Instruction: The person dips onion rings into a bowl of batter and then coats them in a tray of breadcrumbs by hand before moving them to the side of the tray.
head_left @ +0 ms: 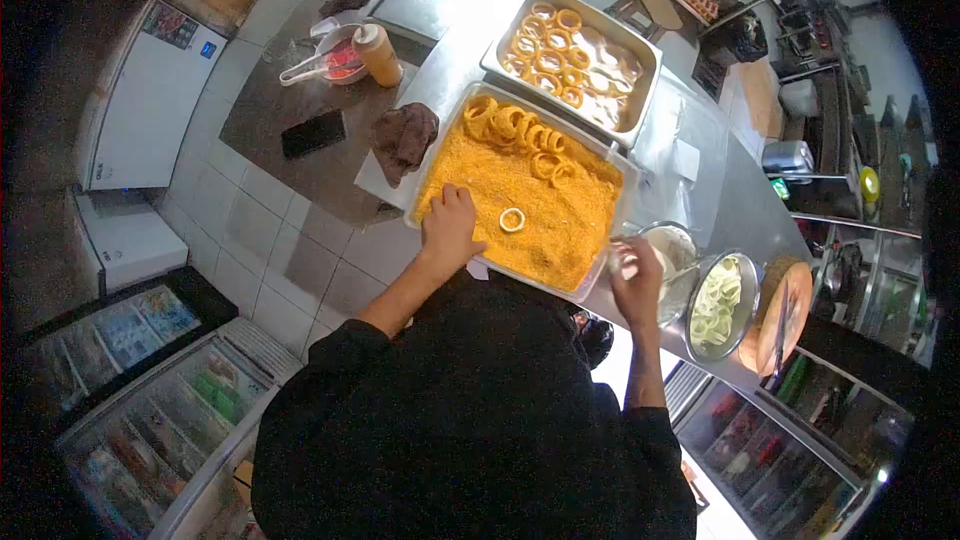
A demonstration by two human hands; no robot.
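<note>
Black long-sleeved clothing (480,420) on the wearer's torso lies nearest the camera, and beyond it both bare hands reach to a clear rectangular plastic bin (578,294) of coarse orange-yellow crumbs (540,255). Palm down, the left hand (450,228) rests released at the crumbs' near left side, its thumb apart from the loosely bent fingers. One pale round ring (512,229) lies on the crumbs just right of it, between the hands. The right hand (637,275) hangs bent-fingered just outside the bin, beside a round bowl of whitish liquid (690,240); whether it grasps anything, I cannot tell. Farther right of it stand a round metal bowl of pale green rings (752,285) and a round wooden board (790,312). Ahead of both hands, orange crumb-coated rings (505,123) line the bin's far side, before a rectangular metal tray (600,15) holding more. Crumpled dark-brown cloth (404,137) sits ahead-left of the left hand.
</note>
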